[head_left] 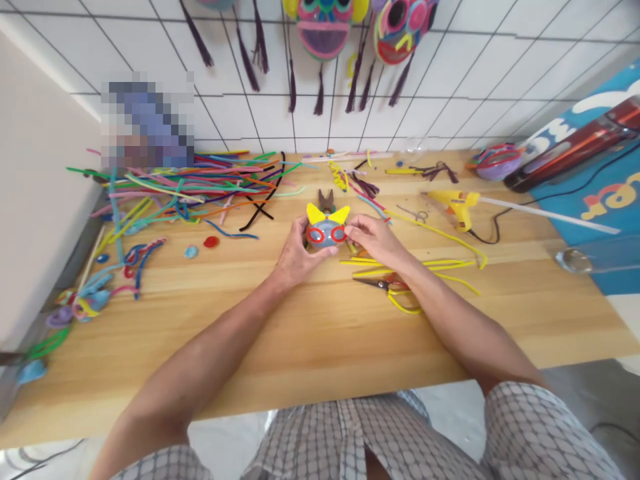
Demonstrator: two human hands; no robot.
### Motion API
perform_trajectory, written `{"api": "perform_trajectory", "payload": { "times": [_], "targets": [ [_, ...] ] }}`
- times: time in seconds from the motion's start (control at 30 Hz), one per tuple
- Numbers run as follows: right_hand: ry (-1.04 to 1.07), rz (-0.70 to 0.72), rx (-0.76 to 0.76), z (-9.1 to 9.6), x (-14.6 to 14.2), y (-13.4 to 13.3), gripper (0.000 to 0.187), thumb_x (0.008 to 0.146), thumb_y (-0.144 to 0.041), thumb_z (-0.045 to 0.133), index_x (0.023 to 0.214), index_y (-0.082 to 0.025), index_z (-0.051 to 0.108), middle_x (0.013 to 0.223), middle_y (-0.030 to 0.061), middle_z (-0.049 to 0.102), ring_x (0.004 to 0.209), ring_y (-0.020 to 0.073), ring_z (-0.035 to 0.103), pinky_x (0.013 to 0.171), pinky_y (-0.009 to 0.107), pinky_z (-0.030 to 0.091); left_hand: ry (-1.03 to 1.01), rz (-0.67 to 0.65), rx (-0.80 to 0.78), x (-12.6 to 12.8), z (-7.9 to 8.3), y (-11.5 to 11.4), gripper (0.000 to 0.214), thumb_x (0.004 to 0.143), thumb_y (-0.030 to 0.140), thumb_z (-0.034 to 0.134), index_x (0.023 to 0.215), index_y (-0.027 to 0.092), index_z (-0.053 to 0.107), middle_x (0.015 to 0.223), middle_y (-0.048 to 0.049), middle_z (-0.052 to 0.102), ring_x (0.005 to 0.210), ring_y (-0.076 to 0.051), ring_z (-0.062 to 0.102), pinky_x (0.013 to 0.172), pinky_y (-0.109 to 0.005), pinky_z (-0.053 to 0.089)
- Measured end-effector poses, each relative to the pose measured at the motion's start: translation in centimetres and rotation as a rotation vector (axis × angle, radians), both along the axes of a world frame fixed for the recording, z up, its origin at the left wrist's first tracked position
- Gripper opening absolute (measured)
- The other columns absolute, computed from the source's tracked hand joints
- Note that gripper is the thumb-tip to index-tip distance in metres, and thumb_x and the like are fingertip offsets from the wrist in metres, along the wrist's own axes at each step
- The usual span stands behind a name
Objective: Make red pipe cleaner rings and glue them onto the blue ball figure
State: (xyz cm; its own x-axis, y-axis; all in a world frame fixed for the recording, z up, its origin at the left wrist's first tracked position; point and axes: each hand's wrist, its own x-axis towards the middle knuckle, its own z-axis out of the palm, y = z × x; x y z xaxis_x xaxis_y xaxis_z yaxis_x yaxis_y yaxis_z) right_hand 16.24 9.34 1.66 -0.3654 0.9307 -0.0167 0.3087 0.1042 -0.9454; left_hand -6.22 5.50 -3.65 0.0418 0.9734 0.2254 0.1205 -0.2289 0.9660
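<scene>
A small clear plastic mask ornament (327,238) with yellow pointed ears and red eye rings is between my hands, over the middle of the table. My left hand (296,255) grips its left side, with the thumb along the lower edge. On the other side, the fingertips of my right hand (373,238) are pinched at the right red ring. Just behind the ornament lie pliers (326,200) with dark jaws. Black-bladed scissors (383,285) and several yellow pipe cleaners (440,265) lie near my right forearm.
A heap of coloured pipe cleaners (200,180) fills the back left. At right rest a yellow glue gun (457,207) with its cord, a red thermos (575,147) and a clear cup (580,260). Finished pieces (90,297) lie far left. Tasselled masks (325,30) hang on the tiled wall.
</scene>
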Motion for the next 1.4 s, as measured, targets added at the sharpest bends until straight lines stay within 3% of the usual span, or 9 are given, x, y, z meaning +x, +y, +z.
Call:
{"api": "perform_trajectory", "payload": {
  "times": [0.17, 0.3, 0.53, 0.8, 0.97, 1.23, 1.4],
  "targets": [
    [-0.024, -0.01, 0.085, -0.1, -0.3, -0.3, 0.027, 0.092, -0.049, 0.069, 0.086, -0.023, 0.064, 0.076, -0.0011, 0.068, 0.069, 0.0158, 0.059, 0.064, 0.028, 0.042, 0.015, 0.003, -0.045, -0.2, 0.2, -0.2, 0.077, 0.082, 0.064, 0.09, 0.136, 0.025, 0.053, 0.137, -0.0127, 0.068, 0.124, -0.028, 0.071, 0.108, -0.045, 0.059],
    [-0.027, -0.017, 0.123, 0.0, -0.5, -0.6, 0.024, 0.092, -0.046, 0.067, 0.085, -0.023, 0.064, 0.075, -0.0017, 0.067, 0.067, 0.0146, 0.054, 0.063, 0.028, 0.038, 0.008, 0.005, -0.029, -0.2, 0.3, -0.1, 0.075, 0.08, 0.065, 0.092, 0.132, 0.025, 0.055, 0.132, -0.0101, 0.07, 0.118, -0.026, 0.072, 0.106, -0.043, 0.06],
    [-0.017, -0.032, 0.182, 0.1, -0.8, -0.9, 0.02, 0.092, -0.042, 0.065, 0.085, -0.023, 0.064, 0.076, -0.0007, 0.068, 0.071, 0.016, 0.059, 0.067, 0.029, 0.043, 0.014, -0.004, -0.022, -0.1, 0.7, -0.1, 0.076, 0.081, 0.066, 0.09, 0.134, 0.026, 0.054, 0.136, -0.0113, 0.07, 0.122, -0.026, 0.072, 0.109, -0.044, 0.059],
    [0.042, 0.005, 0.089, -0.6, -0.4, -0.5, 0.023, 0.092, -0.045, 0.071, 0.091, -0.023, 0.067, 0.082, 0.0012, 0.072, 0.075, 0.0177, 0.064, 0.07, 0.031, 0.05, 0.062, 0.008, 0.014, -0.2, 0.7, -0.1, 0.071, 0.084, 0.064, 0.087, 0.133, 0.024, 0.054, 0.129, -0.0103, 0.071, 0.113, -0.025, 0.073, 0.099, -0.04, 0.061],
    [0.091, 0.028, 0.099, -0.7, -0.3, -0.5, 0.023, 0.09, -0.045, 0.072, 0.092, -0.022, 0.067, 0.084, 0.001, 0.072, 0.074, 0.0165, 0.063, 0.07, 0.03, 0.048, 0.078, 0.017, 0.03, -0.2, 0.3, 0.0, 0.068, 0.085, 0.063, 0.087, 0.131, 0.025, 0.054, 0.129, -0.0101, 0.071, 0.119, -0.026, 0.073, 0.104, -0.041, 0.06],
    [0.006, -0.013, 0.36, -1.0, -0.7, -0.8, 0.007, 0.092, -0.029, 0.068, 0.09, -0.021, 0.069, 0.082, 0.0013, 0.074, 0.071, 0.0161, 0.061, 0.07, 0.03, 0.048, 0.031, -0.035, 0.027, -0.5, 0.1, 0.4, 0.073, 0.081, 0.064, 0.091, 0.132, 0.025, 0.055, 0.129, -0.0096, 0.07, 0.119, -0.026, 0.072, 0.103, -0.04, 0.06],
    [-0.026, -0.024, 0.436, -1.0, -0.7, -0.9, 0.005, 0.093, -0.026, 0.068, 0.09, -0.022, 0.069, 0.087, 0.003, 0.076, 0.075, 0.0175, 0.063, 0.073, 0.031, 0.049, 0.022, -0.031, 0.023, -0.4, 0.2, 0.5, 0.076, 0.079, 0.07, 0.091, 0.129, 0.024, 0.057, 0.125, -0.0096, 0.072, 0.116, -0.027, 0.073, 0.102, -0.042, 0.06]
  ]
}}
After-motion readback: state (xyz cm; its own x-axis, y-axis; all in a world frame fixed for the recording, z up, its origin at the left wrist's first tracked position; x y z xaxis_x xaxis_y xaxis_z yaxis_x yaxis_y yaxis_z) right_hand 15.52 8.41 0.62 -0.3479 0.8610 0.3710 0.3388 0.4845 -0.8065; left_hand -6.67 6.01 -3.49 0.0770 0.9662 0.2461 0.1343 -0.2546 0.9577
